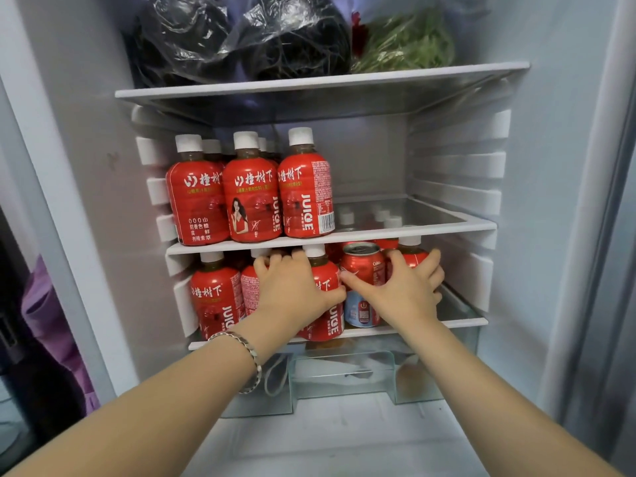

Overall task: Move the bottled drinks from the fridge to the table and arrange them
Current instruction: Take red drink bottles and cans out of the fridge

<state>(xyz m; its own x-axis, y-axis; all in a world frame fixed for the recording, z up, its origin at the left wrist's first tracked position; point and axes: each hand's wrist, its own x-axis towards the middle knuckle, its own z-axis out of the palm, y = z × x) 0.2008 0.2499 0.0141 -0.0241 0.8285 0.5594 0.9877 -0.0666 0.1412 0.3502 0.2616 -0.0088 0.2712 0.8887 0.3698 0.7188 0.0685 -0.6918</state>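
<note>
Closest up: two bare forearms, bracelet [249, 359] on the left wrist, reaching into the fridge [550, 201]. Left hand [296, 294] wrapped round a red juice bottle [332, 321] on the lower shelf [461, 321], fingers curled over its shoulder, thumb on the label. Right hand [406, 294] over another bottle [411, 251] behind a cola can [361, 266], fingers curled round it, thumb stretched across the can. Same red bottles [251, 191] lined up on the shelf above [413, 232], left side. Bagged greens [406, 43] up top.
</note>
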